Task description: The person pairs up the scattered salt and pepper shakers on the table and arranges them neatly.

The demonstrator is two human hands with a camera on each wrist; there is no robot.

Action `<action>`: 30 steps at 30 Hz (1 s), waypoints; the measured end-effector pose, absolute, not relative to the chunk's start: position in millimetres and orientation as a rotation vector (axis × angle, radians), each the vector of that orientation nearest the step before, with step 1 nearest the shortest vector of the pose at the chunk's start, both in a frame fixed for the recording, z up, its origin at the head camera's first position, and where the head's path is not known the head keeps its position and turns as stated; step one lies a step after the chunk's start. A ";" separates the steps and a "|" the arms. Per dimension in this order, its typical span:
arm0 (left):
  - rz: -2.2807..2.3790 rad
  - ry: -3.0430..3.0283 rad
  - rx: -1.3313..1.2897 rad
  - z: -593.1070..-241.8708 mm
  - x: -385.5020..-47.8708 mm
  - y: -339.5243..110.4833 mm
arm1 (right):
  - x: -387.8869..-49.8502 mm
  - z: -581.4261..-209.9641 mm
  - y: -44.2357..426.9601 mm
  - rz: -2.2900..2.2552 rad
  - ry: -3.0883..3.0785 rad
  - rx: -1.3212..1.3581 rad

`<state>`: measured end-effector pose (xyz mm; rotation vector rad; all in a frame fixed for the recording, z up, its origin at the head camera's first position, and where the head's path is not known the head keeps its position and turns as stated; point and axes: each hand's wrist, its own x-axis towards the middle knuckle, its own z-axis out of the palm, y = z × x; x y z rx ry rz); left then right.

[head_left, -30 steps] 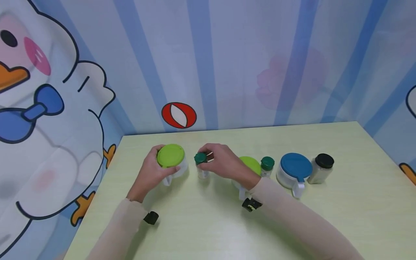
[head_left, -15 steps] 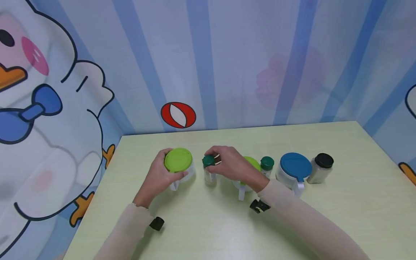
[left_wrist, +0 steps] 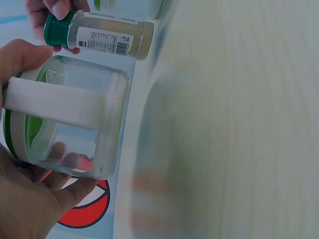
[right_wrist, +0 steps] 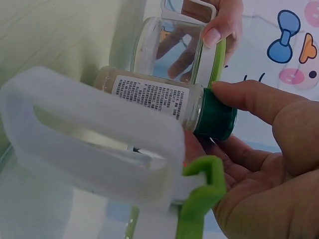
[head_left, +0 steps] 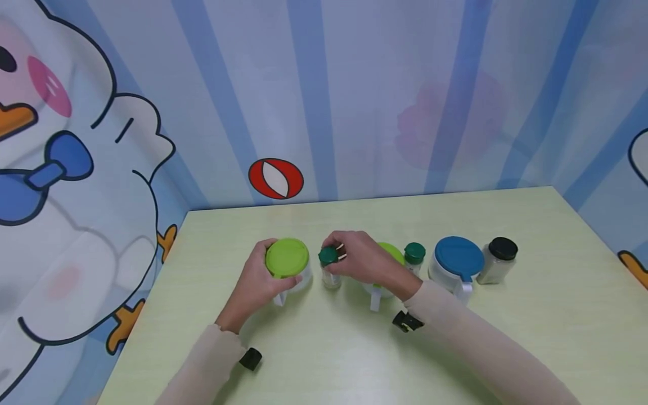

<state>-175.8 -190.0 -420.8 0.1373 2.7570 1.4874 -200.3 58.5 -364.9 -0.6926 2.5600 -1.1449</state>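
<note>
My left hand grips a clear glass jar with a bright green lid and white handle, thumb and fingers around its lid end. Just right of it, my right hand pinches the dark green cap of a small spice bottle between thumb and fingers. In the left wrist view, the spice bottle has a white label and tan powder inside. The jar looks empty through its glass. A second green-lidded jar is partly hidden behind my right hand. Its white handle fills the right wrist view's foreground.
Right of the second jar stand another green-capped spice bottle, a blue-lidded jar with a white handle, and a black-capped bottle. The pale wooden table ends at a cartoon-printed backdrop.
My left hand has moved right and nearer with the green-lidded jar. The right hand has brought the spice bottle rightward and slightly nearer. The other containers have stayed put.
</note>
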 end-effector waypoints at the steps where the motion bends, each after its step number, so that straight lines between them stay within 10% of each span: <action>1: 1.490 2.756 0.135 -421.6 -174.9 -188.7 | -200.1 -364.8 58.3 -1.135 2.561 -0.689; 30: 1.475 2.640 0.113 -439.4 -160.4 -169.5 | -195.9 -365.3 55.2 -0.927 2.637 -0.711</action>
